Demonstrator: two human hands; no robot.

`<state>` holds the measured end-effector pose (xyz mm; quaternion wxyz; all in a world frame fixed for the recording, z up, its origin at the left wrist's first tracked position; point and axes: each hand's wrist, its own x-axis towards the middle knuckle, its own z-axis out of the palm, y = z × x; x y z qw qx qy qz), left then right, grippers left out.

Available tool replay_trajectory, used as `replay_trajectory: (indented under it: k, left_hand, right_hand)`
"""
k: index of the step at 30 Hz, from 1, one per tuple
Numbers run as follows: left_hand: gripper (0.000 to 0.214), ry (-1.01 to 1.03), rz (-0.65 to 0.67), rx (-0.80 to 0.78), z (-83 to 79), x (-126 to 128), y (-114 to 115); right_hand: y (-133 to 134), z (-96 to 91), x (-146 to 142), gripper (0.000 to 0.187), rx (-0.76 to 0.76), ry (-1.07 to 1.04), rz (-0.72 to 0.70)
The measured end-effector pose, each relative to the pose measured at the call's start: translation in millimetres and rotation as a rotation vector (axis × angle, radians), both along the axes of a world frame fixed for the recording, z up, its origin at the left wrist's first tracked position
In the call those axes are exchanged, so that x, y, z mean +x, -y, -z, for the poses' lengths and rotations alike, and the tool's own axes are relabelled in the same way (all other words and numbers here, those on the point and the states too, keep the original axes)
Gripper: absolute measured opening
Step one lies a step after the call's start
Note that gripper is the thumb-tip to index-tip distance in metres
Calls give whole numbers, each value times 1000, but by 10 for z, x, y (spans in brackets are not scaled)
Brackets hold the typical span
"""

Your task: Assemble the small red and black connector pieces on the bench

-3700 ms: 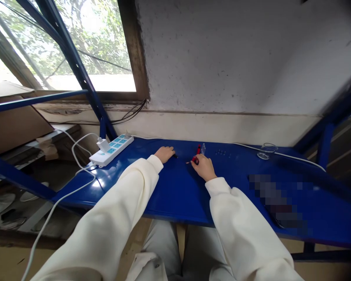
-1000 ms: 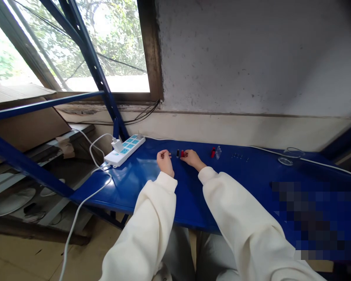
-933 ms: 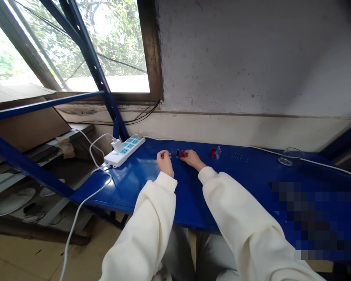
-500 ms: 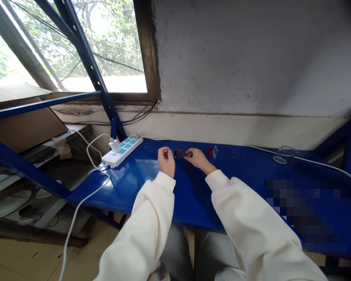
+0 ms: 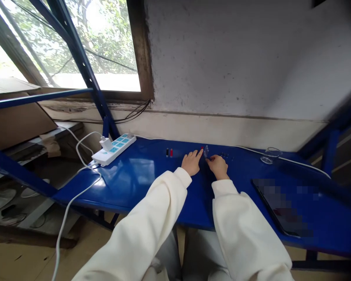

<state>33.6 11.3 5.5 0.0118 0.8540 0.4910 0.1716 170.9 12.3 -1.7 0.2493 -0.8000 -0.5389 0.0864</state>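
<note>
My left hand (image 5: 192, 162) lies over the blue table with its fingers stretched out, the index fingertip at a small red piece (image 5: 202, 148). Beside that piece stand several small clear plastic pieces (image 5: 206, 150) in a row. My right hand (image 5: 218, 167) is at the near end of this row, thumb and index finger pinched together; what is between them is too small to make out. To the left, a small black cylinder (image 5: 167, 152) and a small red cylinder (image 5: 171, 152) stand side by side. Several tiny clear parts (image 5: 226, 155) lie right of my right hand.
A white power strip (image 5: 114, 149) with a plug and cable lies on the blue table (image 5: 119, 187) at left. A round clear object (image 5: 266, 160) is near a white cable along the wall. A dark flat, partly blurred object (image 5: 275, 207) lies at right.
Both hands have moved right, away from the black and red cylinders, to the red piece and clear pieces. My left hand's fingers have spread out. The view has shifted slightly right.
</note>
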Motion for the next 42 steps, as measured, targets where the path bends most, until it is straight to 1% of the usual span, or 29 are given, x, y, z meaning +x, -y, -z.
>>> replay_trajectory:
  k: [4,9,12,14,17,20,23,27,30,32,35,39,42]
  left_hand:
    - [60,-29,-26,42,51,65,-104]
    - [33,-26,-47,172,42,103,-191]
    - [22,18,-64,216,32,131,-219]
    - [17,82,-88,206,26,133,-224]
    - [10,235,-119,155,5,75,-204]
    - [5,428,-106,127,-31,-59,-137]
    - [6,615,-80,143,-37,-199,-21]
    - [9,798,-99,126,57,-289,116]
    - [10,851,-90,108,127,-303,147]
    - [10,871,-89,117,139,-311,145]
    - [12,901,-109,147,115,-328,145]
    - [13,918,-131,193,75,-350,170]
    - [13,924,-149,198,59,-362,182]
  right_hand:
    - [-38,69,-10,32,29,27,6]
    - [-88,112,-30,30,46,39,-7]
    - [-111,134,-39,29,51,45,-6]
    - [-126,149,-41,29,55,46,-3]
    - [-150,170,-42,28,56,41,-1]
    - [-172,186,-43,26,61,34,1]
    - [-192,196,-48,24,65,27,4]
    - [-217,212,-57,23,66,13,12]
    - [-213,211,-64,22,72,12,19]
    - [-186,188,-71,21,77,24,8]
    - [-108,110,-95,18,97,69,-76]
    - [37,-22,-176,14,164,170,-302]
    - [122,-77,-253,13,203,206,-430]
